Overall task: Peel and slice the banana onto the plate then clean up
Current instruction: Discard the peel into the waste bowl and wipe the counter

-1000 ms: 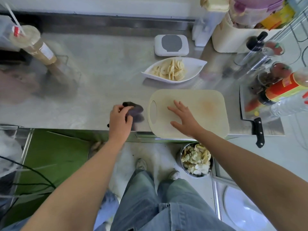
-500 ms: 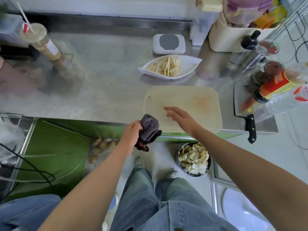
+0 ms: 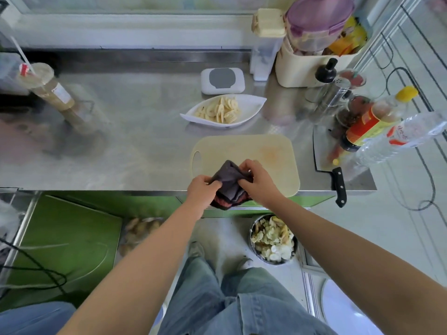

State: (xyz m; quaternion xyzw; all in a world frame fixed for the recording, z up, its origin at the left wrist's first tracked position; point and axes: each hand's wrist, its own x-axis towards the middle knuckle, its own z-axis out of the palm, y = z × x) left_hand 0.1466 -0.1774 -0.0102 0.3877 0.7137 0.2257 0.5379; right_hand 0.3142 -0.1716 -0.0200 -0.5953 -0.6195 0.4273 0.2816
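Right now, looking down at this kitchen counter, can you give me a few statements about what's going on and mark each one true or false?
1. Both the left hand and the right hand grip the dark cloth. True.
2. The banana slices lie on the cutting board. False: they are on the white plate behind it.
3. The knife lies to the right of the board, its handle past the counter edge. True.
4. The bowl of scraps stands on the counter. False: it is on the floor.
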